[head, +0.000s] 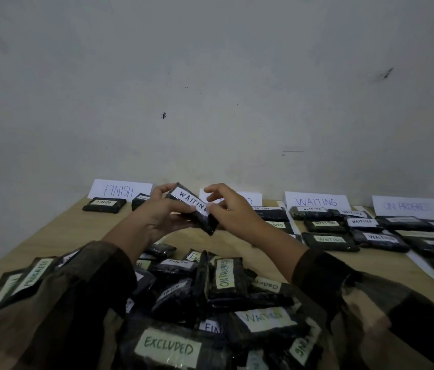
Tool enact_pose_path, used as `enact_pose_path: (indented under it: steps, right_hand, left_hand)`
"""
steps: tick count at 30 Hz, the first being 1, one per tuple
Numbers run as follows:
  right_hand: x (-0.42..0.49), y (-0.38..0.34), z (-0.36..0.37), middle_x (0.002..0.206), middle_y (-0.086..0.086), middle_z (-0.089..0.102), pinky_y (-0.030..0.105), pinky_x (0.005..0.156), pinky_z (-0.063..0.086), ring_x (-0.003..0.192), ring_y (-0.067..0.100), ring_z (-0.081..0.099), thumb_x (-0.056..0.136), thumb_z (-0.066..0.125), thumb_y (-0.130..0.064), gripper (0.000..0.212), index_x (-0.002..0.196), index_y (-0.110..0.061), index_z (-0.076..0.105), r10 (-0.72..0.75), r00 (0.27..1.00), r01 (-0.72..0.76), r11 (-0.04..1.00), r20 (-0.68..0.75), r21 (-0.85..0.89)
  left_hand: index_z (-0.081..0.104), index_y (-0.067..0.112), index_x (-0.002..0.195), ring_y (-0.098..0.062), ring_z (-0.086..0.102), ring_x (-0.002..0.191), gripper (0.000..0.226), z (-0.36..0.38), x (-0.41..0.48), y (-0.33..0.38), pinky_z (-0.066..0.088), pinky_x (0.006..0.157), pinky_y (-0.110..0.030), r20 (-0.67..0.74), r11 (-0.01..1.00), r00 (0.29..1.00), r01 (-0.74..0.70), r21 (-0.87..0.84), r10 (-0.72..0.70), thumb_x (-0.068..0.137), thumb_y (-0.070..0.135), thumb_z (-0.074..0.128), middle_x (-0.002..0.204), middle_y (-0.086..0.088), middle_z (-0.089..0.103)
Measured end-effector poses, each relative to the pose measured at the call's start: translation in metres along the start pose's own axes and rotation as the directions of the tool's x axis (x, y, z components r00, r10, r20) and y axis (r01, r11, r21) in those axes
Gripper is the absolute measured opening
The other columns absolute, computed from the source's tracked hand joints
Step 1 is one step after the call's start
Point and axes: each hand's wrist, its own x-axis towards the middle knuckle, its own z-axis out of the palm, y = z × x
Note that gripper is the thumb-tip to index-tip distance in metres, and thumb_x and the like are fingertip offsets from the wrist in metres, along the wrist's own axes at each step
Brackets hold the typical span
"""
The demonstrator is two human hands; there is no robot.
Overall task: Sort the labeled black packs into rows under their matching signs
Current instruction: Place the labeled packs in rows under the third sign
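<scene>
**A:** Where is the pack?

**B:** In mid-air at the centre of the frame, above the surface. It is tilted, and its white label, turned to the camera, reads WAITING.

**A:** Who has it?

**B:** The left hand grips its left end, fingers curled round it. The right hand is at its right end with bent fingers, the tips meeting the end of the label. I cannot tell whether they pinch it or only touch it.

**A:** And the signs?

**B:** They are white sheets at the foot of the wall. The FINISH sign is left of centre. The WAITING sign is to the right, and the ON PROGRESS sign is at the far right, blurred. A fourth sign is half hidden behind the right hand.

**A:** What lies under them?

**B:** There are two FINISH packs, the second partly behind the left hand. The WAITING packs lie in rows beneath their sign. More dark packs sit below ON PROGRESS, their labels too blurred to read. Two EXCLUDED packs show just right of the right hand.

**A:** And the unsorted ones?

**B:** They are in a pile at the bottom of the frame, between the sleeves. The labels are mixed: EXCLUDED, WAITING, FINISH, ON PROGRESS.
</scene>
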Motion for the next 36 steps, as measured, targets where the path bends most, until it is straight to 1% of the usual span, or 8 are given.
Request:
enact_pose_path:
  steps: [5,9,13,17,20,24,28,36]
  right_hand:
    - [-0.013,-0.002,-0.02,0.111,-0.003,0.053,0.028,0.082,0.048,0.095,0.012,0.055,0.075,0.078,-0.032,0.051,0.12,-0.022,0.056,-0.108,0.994,0.113,0.959,0.033,-0.26]
    - [-0.025,0.008,-0.045,0.11,-0.005,0.056,0.028,0.076,0.041,0.097,0.014,0.051,0.076,0.075,-0.03,0.045,0.117,-0.026,0.057,-0.146,0.989,0.131,0.864,0.007,-0.486]
    - [-0.045,0.03,-0.08,0.118,-0.008,0.056,0.033,0.09,0.032,0.109,0.016,0.046,0.08,0.071,-0.035,0.047,0.123,-0.029,0.054,-0.131,0.991,0.084,0.729,-0.018,-0.679]
    - [-0.069,0.056,-0.116,0.121,-0.01,0.054,0.033,0.094,0.028,0.113,0.015,0.045,0.081,0.07,-0.037,0.048,0.124,-0.032,0.052,-0.044,0.998,0.001,0.653,-0.037,-0.758]
    - [-0.087,0.075,-0.142,0.123,-0.009,0.054,0.033,0.096,0.027,0.115,0.016,0.045,0.081,0.07,-0.033,0.049,0.126,-0.032,0.051,0.023,0.997,-0.067,0.633,-0.068,-0.771]
    - [-0.109,0.099,-0.174,0.122,-0.01,0.055,0.031,0.096,0.024,0.116,0.015,0.045,0.08,0.071,-0.029,0.048,0.124,-0.032,0.052,0.098,0.987,-0.158,0.615,-0.123,-0.772]
    - [-0.13,0.123,-0.205,0.121,-0.01,0.057,0.035,0.1,0.025,0.117,0.015,0.047,0.079,0.073,-0.024,0.047,0.122,-0.03,0.055,0.156,0.971,-0.238,0.617,-0.18,-0.75]
    - [-0.167,0.176,-0.255,0.12,-0.008,0.057,0.037,0.102,0.03,0.115,0.016,0.051,0.078,0.071,-0.019,0.047,0.121,-0.03,0.055,0.299,0.918,-0.39,0.576,-0.259,-0.719]
  left_hand:
    - [0.035,0.006,0.135,-0.036,0.069,0.082,0.075,0.012,0.001,-0.006,0.058,0.06,-0.041,0.025,0.996,1.0,0.005,-0.092,-0.003,0.071,-0.018,0.066,0.119,-0.029,0.056]
    - [0.036,0.016,0.122,-0.026,0.063,0.097,0.072,0.029,-0.003,-0.012,0.058,0.066,-0.037,0.01,0.954,1.0,-0.021,0.3,0.019,0.067,-0.004,0.078,0.118,-0.015,0.059]
    - [0.032,0.023,0.127,-0.018,0.058,0.1,0.081,0.049,0.001,-0.02,0.049,0.077,-0.03,0.155,0.73,0.983,-0.175,0.661,0.095,0.066,0.009,0.084,0.114,-0.005,0.056]
    - [0.037,0.024,0.133,-0.015,0.051,0.108,0.072,0.076,0.012,-0.032,0.043,0.089,-0.028,0.336,0.372,0.926,-0.377,0.848,0.171,0.074,0.028,0.078,0.129,-0.001,0.05]
    - [0.037,0.024,0.138,-0.017,0.047,0.121,0.067,0.103,0.02,-0.042,0.039,0.092,-0.026,0.467,0.139,0.872,-0.485,0.863,0.145,0.081,0.038,0.07,0.14,0.0,0.044]
    - [0.037,0.022,0.14,-0.018,0.043,0.126,0.063,0.146,0.027,-0.058,0.038,0.099,-0.03,0.577,-0.022,0.814,-0.577,0.816,0.07,0.085,0.038,0.065,0.142,0.001,0.042]
    - [0.034,0.022,0.142,-0.017,0.041,0.13,0.066,0.19,0.034,-0.073,0.036,0.104,-0.03,0.655,-0.1,0.756,-0.651,0.752,0.005,0.085,0.041,0.063,0.145,0.001,0.04]
    - [0.035,0.019,0.142,-0.02,0.041,0.13,0.062,0.259,0.038,-0.109,0.035,0.105,-0.032,0.72,-0.116,0.685,-0.728,0.675,-0.11,0.088,0.037,0.06,0.144,-0.003,0.041]
